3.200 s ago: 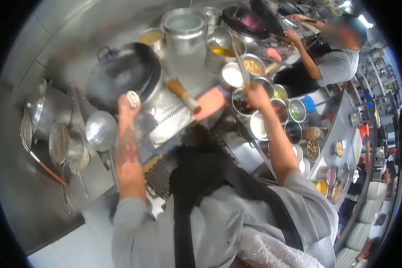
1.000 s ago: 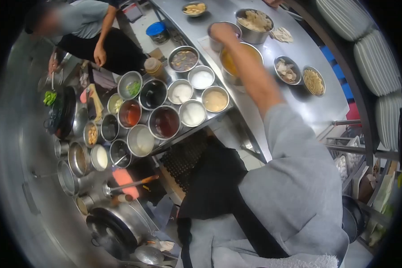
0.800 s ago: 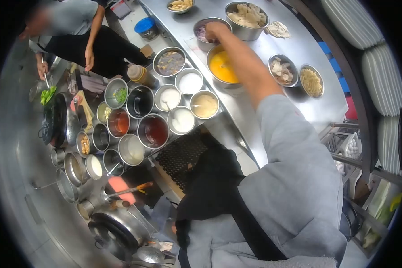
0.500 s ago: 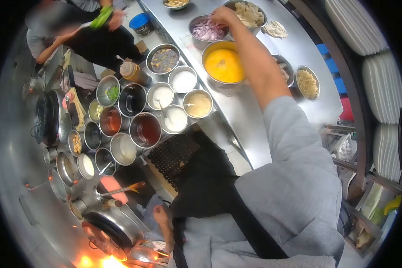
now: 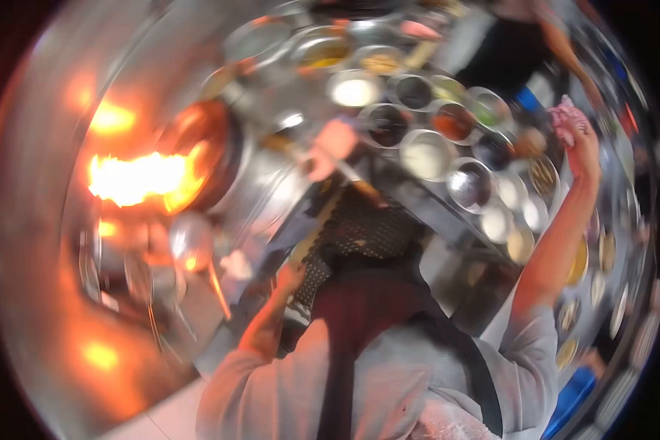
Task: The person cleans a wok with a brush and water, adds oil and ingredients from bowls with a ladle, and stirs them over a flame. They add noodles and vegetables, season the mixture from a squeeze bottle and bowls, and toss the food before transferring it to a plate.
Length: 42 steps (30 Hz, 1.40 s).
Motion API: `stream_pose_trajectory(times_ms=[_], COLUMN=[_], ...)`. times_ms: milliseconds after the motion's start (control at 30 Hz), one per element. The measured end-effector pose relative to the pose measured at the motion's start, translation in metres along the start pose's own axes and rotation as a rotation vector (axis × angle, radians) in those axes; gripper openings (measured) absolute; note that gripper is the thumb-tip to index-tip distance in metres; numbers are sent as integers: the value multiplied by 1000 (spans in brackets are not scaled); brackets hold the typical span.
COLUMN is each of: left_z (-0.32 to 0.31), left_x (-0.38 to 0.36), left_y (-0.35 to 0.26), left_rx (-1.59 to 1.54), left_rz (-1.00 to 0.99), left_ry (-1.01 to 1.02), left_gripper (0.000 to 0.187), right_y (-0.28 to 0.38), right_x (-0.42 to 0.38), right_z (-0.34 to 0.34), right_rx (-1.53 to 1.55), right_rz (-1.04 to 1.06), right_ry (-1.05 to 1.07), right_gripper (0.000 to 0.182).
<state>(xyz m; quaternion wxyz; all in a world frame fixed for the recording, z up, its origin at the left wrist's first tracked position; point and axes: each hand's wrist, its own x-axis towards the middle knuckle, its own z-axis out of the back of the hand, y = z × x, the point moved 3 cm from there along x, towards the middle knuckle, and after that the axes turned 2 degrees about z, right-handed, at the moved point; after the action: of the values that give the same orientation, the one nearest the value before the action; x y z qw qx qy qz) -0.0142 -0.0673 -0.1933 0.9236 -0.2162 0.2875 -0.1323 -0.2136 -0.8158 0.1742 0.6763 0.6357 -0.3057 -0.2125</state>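
Flames (image 5: 147, 178) light the wall (image 5: 33, 191), hands (image 5: 584, 150) apart, right arm (image 5: 556, 242) outstretched.

White flames (image 5: 143, 180) edged in yellow and orange burn left of the dark, hole-dotted mat (image 5: 363, 224), where a black wok (image 5: 226, 158) catches an orange glow. Above the mat show a pink sheet (image 5: 334, 147) and white liquid (image 5: 356, 90); to its upper right, red sauce (image 5: 453, 122) and streaky pink-and-white onion (image 5: 567, 121). Below the mat: dark apron (image 5: 367, 293) tinged maroon, grey shirt (image 5: 396, 359).
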Motion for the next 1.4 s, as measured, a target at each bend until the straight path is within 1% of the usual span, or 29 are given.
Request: stream_pose_trajectory(times_ms=[67, 167, 233, 267, 300, 333, 367, 433, 467, 567, 633, 667, 700, 733, 800, 833, 867, 900, 933, 967, 1000, 1033, 1100, 1133, 1167, 1233, 1267, 1333, 1400], left_z=[0, 24, 39, 43, 43, 39, 30, 3, 1, -21, -60, -79, -99, -119, -118, -116, -117, -101, -84, -77, -73, -74, -80, -84, -91, -98, -107, -131, -170], left_x=[10, -3, -11, -20, -28, -39, -51, -78, -103, -150, -164, -157, -141, -131, -115, -92, -71, -69, -56, -34, -15, 2, 11, 17, 24, 36, 42, 53, 93], left_y=[40, 52, 64, 73, 82, 96, 114, 147, 151, 166, 193, 205, 216, 227, 246, 247, 235, 215, 179, 143, 106, 68, 9, -15, -38, -78, -97, -106, -154], left_rx=[-54, -223, -386, -457, -528, -551, -572, -730, -587, -404, -375, -348, -332, -335, -308, -310, -306, -484, -440, -371, -303, -241, -138, -91, -51, 16, 38, 76, 338], left_rz=[-10, 70, 124, 159, 195, 204, 211, 136, 245, 508, 504, 513, 494, 383, 228, 106, -24, 5, -92, -214, -334, -446, -619, -693, -763, -882, -933, -1013, -572], left_ry=[-90, -223, -307, -345, -381, -460, -536, -645, -599, -493, -402, -326, -300, -245, -171, -100, -2, -93, 12, 102, 187, 260, 369, 412, 444, 469, 470, 445, 636], left_gripper=[29, 29, 29, 26, 24, 25, 25, 24, 24, 26, 25, 25, 25, 24, 23, 23, 24, 27, 27, 27, 28, 29, 30, 31, 32, 33, 34, 35, 35], right_y=[8, -19, -46, -94, -96, -110, -130, -131, -121, -66, -11, -63, -116, -180, -92, -101, -97, -131, -168, -158, -190, -183, -190, -185, -169, -188, -174, -152, -160], right_x=[9, 1, -10, 9, 4, 17, 28, 42, 42, 30, 3, 18, 44, 41, -41, -55, -88, -116, -142, -184, -219, -254, -330, -363, -398, -457, -479, -512, -531], right_z=[-214, -489, -633, -708, -754, -812, -854, -907, -918, -918, -889, -905, -935, -922, -807, -774, -709, -656, -594, -503, -429, -347, -202, -135, -73, 41, 78, 150, 204], right_rx=[122, 221, 364, 275, 399, -171, -68, -614, -622, -772, -874, -893, -710, -514, -688, -663, -503, 94, -62, -40, 60, -136, 117, 188, 174, 545, 669, 630, 596], right_rz=[51, -124, -295, 160, -162, 642, 789, 623, 612, 735, 802, 781, 840, 883, 756, 798, 550, 528, 294, -372, -446, -605, -876, -891, -808, -748, -538, -459, -387], right_ry=[264, 686, 805, 1023, 1023, 1066, 1059, 1114, 1107, 766, 519, 496, 641, 783, 857, 1003, 1072, 1040, 1022, 1040, 854, 706, 301, 66, -176, -731, -1050, -1244, -1294], right_gripper=[40, 42, 34, 37, 33, 29, 27, 33, 33, 35, 38, 38, 33, 28, 26, 28, 32, 37, 45, 43, 42, 40, 41, 38, 36, 37, 39, 39, 39])
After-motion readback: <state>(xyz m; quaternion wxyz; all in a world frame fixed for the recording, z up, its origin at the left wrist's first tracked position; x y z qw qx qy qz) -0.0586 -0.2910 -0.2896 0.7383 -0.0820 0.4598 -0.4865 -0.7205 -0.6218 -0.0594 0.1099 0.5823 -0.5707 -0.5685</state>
